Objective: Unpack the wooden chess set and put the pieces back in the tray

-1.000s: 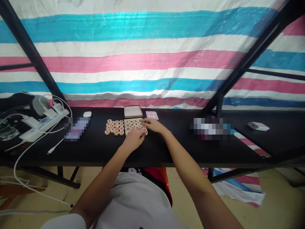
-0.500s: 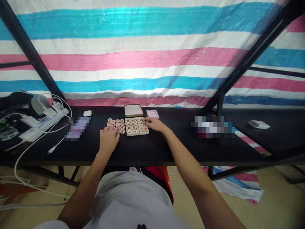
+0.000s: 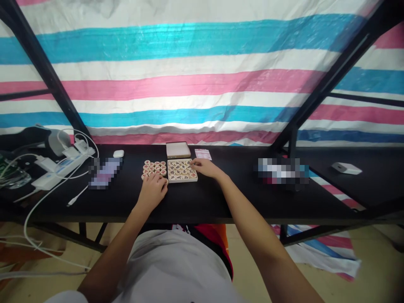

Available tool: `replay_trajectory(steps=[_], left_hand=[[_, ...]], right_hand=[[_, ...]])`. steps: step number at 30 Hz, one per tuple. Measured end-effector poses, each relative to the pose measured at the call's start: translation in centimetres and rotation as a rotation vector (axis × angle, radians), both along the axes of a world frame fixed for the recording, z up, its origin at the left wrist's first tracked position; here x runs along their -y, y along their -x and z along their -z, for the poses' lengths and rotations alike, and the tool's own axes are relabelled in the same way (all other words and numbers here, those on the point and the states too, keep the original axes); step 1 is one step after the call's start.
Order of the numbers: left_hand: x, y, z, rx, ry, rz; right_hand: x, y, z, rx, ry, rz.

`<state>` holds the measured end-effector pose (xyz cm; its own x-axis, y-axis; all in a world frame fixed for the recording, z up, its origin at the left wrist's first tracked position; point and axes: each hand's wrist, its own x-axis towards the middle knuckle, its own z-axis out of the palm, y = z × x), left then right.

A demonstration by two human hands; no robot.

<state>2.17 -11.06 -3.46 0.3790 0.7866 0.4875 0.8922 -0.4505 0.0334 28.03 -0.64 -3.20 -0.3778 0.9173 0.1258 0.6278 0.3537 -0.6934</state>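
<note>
Round xiangqi pieces with red characters lie in rows on the black desk. My left hand rests over their near row, fingers apart and fingertips touching pieces. One piece shows by its right fingertips. Beside the rows is a shallow white box filled with pieces, mostly with dark characters; a red one sits near its right side. My right hand is closed at the box's far right corner, covering that edge; whether a piece is under the fingertips is hidden.
Behind the box lies its lid, with a pink-and-white paper to the right. Leftward are a blurred phone, a white earbud case, a cable end and a power strip. A white charger stands far right.
My left hand has moved from the middle of the red pieces to their near right side, uncovering more rows. My right hand stays at the box. The view has tilted slightly upward.
</note>
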Motion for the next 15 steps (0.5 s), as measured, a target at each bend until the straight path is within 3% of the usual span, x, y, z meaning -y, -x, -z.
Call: replay_trajectory(steps=[10,15], left_hand=[[0.4,0.6,-0.5,0.11,0.043,0.114],[0.2,-0.7,-1.6,0.295,0.055,0.221]], right_hand=[[0.2,0.0,-0.3,0.022,-0.012,0.005],[0.0,-0.1,0.0,0.002,0.003,0.005]])
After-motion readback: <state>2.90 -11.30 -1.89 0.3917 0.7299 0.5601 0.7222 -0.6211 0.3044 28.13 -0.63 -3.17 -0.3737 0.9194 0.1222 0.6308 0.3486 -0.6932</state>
